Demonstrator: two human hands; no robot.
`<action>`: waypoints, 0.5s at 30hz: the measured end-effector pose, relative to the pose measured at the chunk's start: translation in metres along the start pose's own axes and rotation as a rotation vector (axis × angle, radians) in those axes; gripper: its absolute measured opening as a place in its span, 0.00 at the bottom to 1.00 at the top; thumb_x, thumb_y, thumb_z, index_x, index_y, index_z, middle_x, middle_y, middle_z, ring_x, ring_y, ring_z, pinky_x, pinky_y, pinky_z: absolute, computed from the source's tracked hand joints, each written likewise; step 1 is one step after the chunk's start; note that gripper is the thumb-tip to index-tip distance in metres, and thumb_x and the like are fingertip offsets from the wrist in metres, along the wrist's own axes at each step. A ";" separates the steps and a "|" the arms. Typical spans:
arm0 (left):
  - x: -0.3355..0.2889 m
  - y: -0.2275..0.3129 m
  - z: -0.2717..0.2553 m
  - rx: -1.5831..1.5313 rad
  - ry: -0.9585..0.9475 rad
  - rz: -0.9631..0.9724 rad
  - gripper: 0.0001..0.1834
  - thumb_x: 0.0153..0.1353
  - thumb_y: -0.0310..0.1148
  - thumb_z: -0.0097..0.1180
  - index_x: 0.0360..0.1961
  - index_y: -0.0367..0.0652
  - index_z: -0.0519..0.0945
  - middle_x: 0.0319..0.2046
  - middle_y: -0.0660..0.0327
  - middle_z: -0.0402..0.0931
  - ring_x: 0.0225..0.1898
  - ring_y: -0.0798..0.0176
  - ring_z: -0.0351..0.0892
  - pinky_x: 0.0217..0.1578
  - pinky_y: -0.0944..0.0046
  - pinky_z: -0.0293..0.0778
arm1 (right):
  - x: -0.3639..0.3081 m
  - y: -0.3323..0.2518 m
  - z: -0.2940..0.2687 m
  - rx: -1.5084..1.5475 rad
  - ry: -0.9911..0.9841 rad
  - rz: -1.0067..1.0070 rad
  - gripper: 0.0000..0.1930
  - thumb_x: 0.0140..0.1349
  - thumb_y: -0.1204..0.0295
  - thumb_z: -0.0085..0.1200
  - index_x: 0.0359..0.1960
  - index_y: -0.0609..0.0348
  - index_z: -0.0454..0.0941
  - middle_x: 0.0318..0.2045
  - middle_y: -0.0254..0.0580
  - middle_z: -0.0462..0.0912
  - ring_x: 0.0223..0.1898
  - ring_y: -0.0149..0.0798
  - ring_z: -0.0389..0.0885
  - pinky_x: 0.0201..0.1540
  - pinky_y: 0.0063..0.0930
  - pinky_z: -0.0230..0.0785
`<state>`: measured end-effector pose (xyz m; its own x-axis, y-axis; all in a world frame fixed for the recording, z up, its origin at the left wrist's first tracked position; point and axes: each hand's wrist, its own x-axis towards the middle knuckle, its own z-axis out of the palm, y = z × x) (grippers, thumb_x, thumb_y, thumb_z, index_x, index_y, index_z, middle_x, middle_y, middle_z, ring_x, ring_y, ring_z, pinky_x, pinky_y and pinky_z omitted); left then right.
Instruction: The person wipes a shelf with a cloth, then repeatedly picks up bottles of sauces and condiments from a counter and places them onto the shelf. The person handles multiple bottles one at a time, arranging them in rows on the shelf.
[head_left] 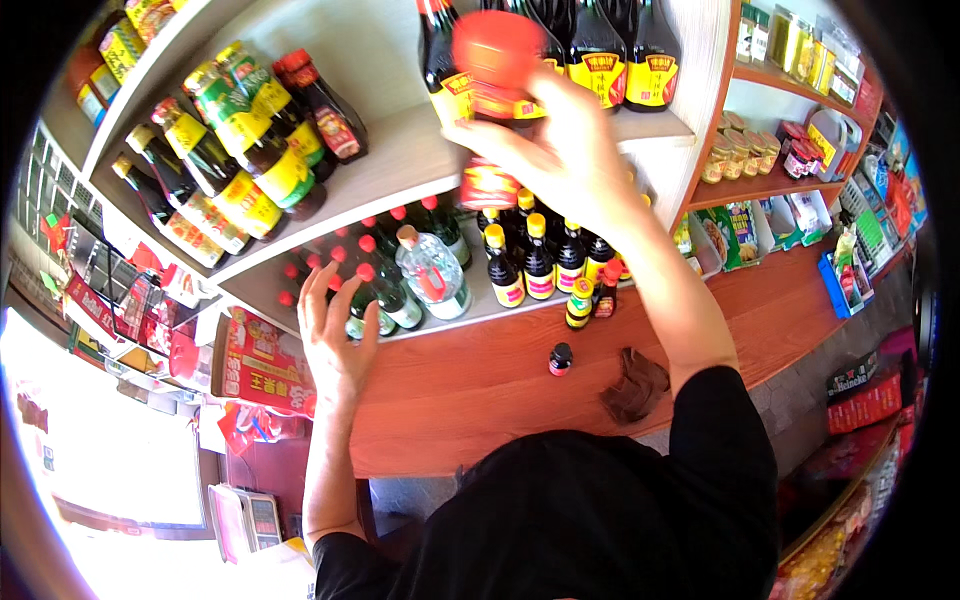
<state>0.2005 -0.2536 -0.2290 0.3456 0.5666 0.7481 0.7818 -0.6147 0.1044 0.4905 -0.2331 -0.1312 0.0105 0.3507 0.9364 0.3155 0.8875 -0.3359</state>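
My right hand (560, 150) is raised in front of the shelves and grips a dark sauce bottle with a red cap (495, 60) by its neck, near the row of dark bottles on the upper shelf (640, 125). My left hand (335, 335) is spread open on the edge of the lower shelf, its fingers touching the red-capped green bottles (375, 295). A clear bottle with a red label (432, 275) stands just right of that hand.
Yellow-capped dark bottles (535, 260) fill the lower shelf. On the wooden counter (470, 380) lie a small dark bottle (561, 358) and a brown cloth (635, 385). Jars (745, 150) and packets sit on shelves at right; a red box (262, 362) stands at left.
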 end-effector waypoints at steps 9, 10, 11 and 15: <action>0.054 -0.033 0.016 0.170 -0.023 0.103 0.41 0.49 0.49 0.68 0.61 0.38 0.70 0.65 0.51 0.61 0.69 0.44 0.55 0.63 0.45 0.58 | 0.091 0.114 0.168 -0.193 -0.303 0.213 0.25 0.51 0.48 0.65 0.35 0.61 0.79 0.32 0.56 0.84 0.35 0.57 0.82 0.41 0.48 0.73; 0.058 -0.042 0.018 0.155 -0.025 0.108 0.42 0.50 0.50 0.68 0.61 0.38 0.69 0.66 0.50 0.60 0.69 0.43 0.55 0.63 0.45 0.58 | 0.093 0.117 0.173 -0.248 -0.301 0.241 0.26 0.51 0.48 0.65 0.35 0.61 0.79 0.32 0.56 0.84 0.36 0.57 0.83 0.41 0.48 0.73; 0.062 -0.049 0.020 0.140 -0.026 0.112 0.42 0.51 0.51 0.67 0.62 0.37 0.68 0.66 0.50 0.60 0.69 0.43 0.55 0.64 0.45 0.57 | 0.096 0.121 0.178 -0.302 -0.299 0.269 0.26 0.51 0.48 0.65 0.35 0.61 0.79 0.33 0.57 0.84 0.37 0.57 0.83 0.42 0.48 0.73; 0.081 -0.055 0.035 0.092 -0.055 0.163 0.44 0.52 0.53 0.65 0.63 0.35 0.67 0.67 0.49 0.58 0.69 0.40 0.54 0.64 0.46 0.58 | 0.100 0.127 0.175 -0.235 -0.247 0.369 0.30 0.49 0.46 0.66 0.38 0.65 0.79 0.34 0.60 0.83 0.39 0.56 0.83 0.44 0.46 0.73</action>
<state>0.2040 -0.1549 -0.1965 0.4973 0.4943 0.7130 0.7567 -0.6492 -0.0777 0.3659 -0.0329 -0.0984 -0.0545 0.7141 0.6979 0.5386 0.6096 -0.5817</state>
